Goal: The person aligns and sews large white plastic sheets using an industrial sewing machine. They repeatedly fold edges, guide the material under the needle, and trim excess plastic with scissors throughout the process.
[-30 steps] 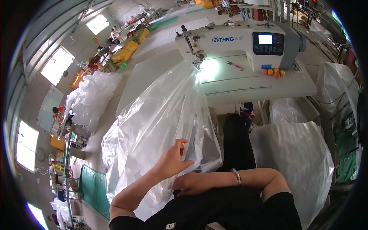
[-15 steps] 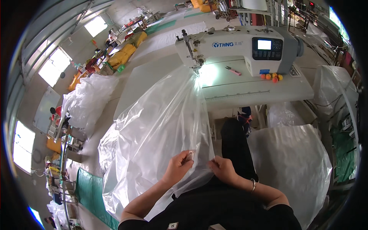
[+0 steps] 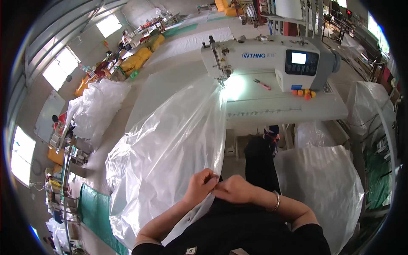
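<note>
A large clear plastic sheet runs from under the needle of a white sewing machine down to my lap and spills to the left. Its right edge is drawn into a narrow, fairly straight line. At the lower end of that edge my left hand pinches the plastic, fingers closed. My right hand is closed on the same edge, right up against the left one; its fingertips are partly hidden. The machine's lamp shines brightly beside the needle.
On the machine table lie pink-handled thread snips and several small orange and yellow balls. More plastic sheeting hangs at my right. A crumpled plastic heap stands at the left, above a green tarp.
My right hand has moved left to meet my left hand. The sheet's right edge has gathered from a loose spread into a tauter line. The view has shifted slightly.
</note>
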A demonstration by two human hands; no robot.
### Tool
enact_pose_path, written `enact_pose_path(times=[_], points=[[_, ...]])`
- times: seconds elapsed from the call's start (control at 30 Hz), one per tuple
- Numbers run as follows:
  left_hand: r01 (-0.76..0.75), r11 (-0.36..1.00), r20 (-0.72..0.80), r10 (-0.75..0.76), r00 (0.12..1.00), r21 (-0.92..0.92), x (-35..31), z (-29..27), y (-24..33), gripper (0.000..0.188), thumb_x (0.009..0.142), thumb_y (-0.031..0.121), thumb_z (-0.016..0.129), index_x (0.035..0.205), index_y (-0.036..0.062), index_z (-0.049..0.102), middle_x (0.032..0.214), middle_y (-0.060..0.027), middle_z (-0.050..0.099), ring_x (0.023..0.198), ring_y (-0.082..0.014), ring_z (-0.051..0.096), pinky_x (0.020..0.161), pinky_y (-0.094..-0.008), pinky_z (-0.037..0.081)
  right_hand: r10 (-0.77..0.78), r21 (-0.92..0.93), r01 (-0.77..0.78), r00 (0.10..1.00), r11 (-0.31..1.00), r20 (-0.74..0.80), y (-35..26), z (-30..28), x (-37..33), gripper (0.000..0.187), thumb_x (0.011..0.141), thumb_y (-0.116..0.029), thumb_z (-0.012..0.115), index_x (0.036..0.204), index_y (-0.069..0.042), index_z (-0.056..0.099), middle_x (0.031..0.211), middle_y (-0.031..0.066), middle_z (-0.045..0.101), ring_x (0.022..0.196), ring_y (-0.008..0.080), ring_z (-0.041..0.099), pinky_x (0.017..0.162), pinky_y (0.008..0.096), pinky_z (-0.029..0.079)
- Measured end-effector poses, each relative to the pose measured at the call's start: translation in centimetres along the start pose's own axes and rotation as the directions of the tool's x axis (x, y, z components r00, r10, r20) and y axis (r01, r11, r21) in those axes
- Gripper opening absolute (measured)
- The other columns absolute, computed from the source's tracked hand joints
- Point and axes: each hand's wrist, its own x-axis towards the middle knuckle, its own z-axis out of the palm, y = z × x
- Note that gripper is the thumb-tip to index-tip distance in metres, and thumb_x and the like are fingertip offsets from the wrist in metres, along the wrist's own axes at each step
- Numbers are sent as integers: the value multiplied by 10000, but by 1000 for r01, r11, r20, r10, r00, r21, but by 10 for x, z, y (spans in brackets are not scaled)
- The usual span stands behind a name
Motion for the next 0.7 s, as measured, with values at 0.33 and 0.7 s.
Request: enact_pose_path(times=[0.33, 0.7], points=[[-643, 554, 314, 576, 755, 530, 16, -4, 36, 80, 787, 87, 608, 797, 16, 572, 702, -141, 592, 639, -330, 600, 580, -411, 483, 423, 960, -184, 868, -209, 259, 65, 87, 144, 294, 980, -257, 467, 1086, -24, 612, 1005, 70, 651, 825, 171, 632, 678, 302, 507], [-616, 642, 297, 543, 786, 457, 12, -9, -11, 83, 759, 73, 629, 790, 42, 559, 655, -114, 534, 597, -299, 591, 530, -399, 481, 598, 265, -570, 540, 778, -592, 153, -40, 81, 223, 857, -181, 625, 909, 32, 665, 804, 183, 684, 749, 382, 666, 641, 392, 522]])
